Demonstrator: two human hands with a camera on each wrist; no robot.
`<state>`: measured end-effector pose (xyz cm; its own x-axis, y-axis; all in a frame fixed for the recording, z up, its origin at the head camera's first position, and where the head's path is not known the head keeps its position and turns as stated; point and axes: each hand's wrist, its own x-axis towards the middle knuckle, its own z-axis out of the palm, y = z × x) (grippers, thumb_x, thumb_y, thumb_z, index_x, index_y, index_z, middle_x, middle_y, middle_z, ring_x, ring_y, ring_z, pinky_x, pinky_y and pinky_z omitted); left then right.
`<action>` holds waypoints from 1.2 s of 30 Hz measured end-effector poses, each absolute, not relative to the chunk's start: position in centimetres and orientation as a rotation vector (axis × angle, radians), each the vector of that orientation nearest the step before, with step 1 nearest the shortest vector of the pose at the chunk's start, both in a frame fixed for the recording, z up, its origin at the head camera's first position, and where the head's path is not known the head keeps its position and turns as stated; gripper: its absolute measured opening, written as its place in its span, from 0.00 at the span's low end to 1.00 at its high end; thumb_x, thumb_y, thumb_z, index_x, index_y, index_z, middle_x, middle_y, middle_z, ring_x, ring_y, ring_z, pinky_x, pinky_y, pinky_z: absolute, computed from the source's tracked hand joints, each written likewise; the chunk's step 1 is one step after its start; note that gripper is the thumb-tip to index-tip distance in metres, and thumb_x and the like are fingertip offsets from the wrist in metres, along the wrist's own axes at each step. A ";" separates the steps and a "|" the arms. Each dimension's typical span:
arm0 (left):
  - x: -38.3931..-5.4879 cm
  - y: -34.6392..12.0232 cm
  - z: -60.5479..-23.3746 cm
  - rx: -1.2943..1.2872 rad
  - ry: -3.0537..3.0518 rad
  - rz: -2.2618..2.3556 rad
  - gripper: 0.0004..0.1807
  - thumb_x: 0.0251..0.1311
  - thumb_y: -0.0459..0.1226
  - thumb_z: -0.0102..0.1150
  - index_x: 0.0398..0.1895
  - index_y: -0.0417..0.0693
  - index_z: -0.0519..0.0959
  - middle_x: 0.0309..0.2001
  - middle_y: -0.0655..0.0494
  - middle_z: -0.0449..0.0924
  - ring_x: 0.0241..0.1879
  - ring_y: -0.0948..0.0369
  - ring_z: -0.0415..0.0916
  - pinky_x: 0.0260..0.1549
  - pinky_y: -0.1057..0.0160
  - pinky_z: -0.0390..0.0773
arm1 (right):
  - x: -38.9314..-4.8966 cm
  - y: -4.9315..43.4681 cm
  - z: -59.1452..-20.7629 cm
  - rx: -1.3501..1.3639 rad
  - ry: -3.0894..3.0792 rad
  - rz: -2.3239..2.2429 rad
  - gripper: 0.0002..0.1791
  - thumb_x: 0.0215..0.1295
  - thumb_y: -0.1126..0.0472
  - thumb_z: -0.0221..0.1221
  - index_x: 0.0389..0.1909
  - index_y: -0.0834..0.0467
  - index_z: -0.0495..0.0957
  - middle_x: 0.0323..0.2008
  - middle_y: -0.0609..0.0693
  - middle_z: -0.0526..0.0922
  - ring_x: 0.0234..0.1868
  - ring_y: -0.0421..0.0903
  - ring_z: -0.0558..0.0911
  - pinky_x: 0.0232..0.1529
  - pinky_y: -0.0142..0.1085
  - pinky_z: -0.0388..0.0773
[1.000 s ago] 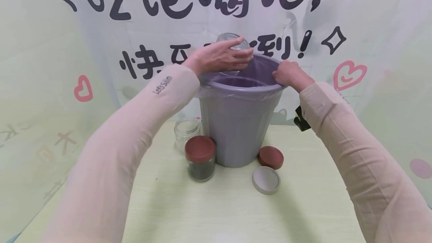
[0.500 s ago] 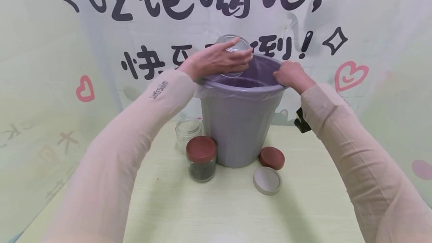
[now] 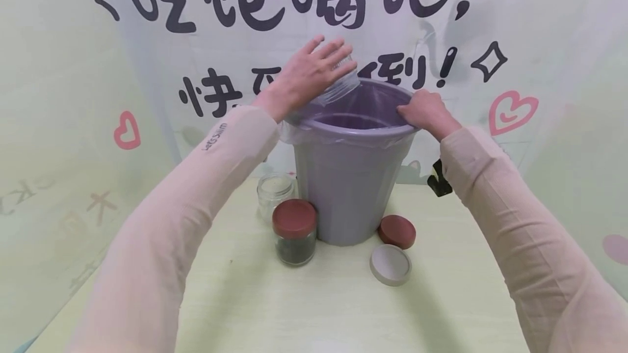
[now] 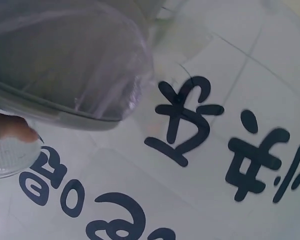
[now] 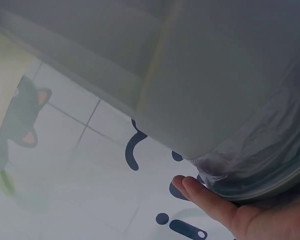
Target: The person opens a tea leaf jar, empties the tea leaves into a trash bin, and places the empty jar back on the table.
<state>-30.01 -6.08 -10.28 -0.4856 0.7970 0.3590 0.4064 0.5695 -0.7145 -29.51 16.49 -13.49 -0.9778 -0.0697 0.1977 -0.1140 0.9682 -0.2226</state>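
Note:
In the head view my left hand (image 3: pixel 306 78) holds a clear glass jar (image 3: pixel 342 89), tilted at the left side of the bin's opening and partly hidden by the fingers. The left wrist view shows the thumb (image 4: pixel 15 127) against the jar (image 4: pixel 12 156), beside the bin rim. A purple-grey bin (image 3: pixel 350 184), lined with a clear plastic bag (image 3: pixel 294 134), stands upright on the table. My right hand (image 3: pixel 426 110) grips its rim at the right; in the right wrist view that hand (image 5: pixel 255 220) lies under the rim and bag. Whether anything leaves the jar cannot be told.
Left of the bin stand a red-lidded jar (image 3: pixel 295 233) with dark contents and an open glass jar (image 3: pixel 275 192) behind it. A red lid (image 3: pixel 397 231) and a pale lid (image 3: pixel 390 264) lie at the bin's front right. A printed cloth (image 3: pixel 235 42) hangs behind.
My left hand has turned, its fingers now pointing more upward, and the jar has rotated with it, tilting over the rim. The right hand keeps its grip; the view shifts slightly.

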 end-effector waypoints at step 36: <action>-28.2 -8.7 -10.9 -0.173 -2.273 -1.340 0.50 0.32 0.48 0.74 0.60 0.49 0.57 0.57 0.54 0.66 0.54 0.63 0.64 0.52 0.70 0.65 | -28.1 18.0 -14.8 0.067 -2.706 0.991 0.15 0.60 0.54 0.45 0.22 0.62 0.65 0.24 0.53 0.64 0.29 0.49 0.64 0.26 0.36 0.60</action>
<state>-28.17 -8.65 -10.91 -0.8707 -0.1360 0.4726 0.3476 0.5095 0.7872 -28.15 18.01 -14.84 -0.9655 0.0453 0.2564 -0.1310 0.7664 -0.6289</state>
